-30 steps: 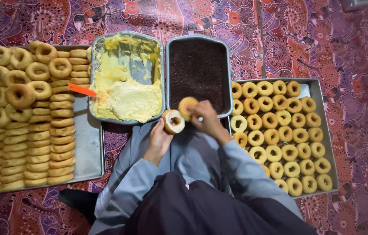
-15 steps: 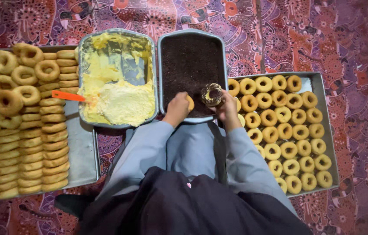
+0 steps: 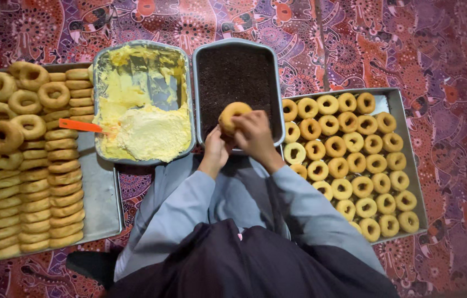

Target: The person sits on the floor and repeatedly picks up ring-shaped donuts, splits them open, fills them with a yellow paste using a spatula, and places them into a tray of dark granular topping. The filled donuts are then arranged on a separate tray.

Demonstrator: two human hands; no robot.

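Observation:
Both my hands meet over the near end of the dark crumb pan (image 3: 238,46). My right hand (image 3: 255,134) grips a round golden doughnut (image 3: 231,113) held just above the dark crumbs. My left hand (image 3: 215,152) is closed beside it, touching the same doughnut from below; its fingers are partly hidden. To the left stands a metal pan of yellow cream (image 3: 107,59) with an orange-handled spreader (image 3: 81,126) lying in it.
A tray (image 3: 100,194) at the left is stacked with several plain doughnuts (image 3: 3,136). A tray (image 3: 400,108) at the right holds rows of filled doughnuts (image 3: 355,165). Everything sits on a patterned red and purple cloth (image 3: 443,55). My grey sleeves and dark lap fill the foreground.
The doughnut went from in front of my lap into the dark crumb pan, then was lifted and turned plain side up. Both hands moved forward with it.

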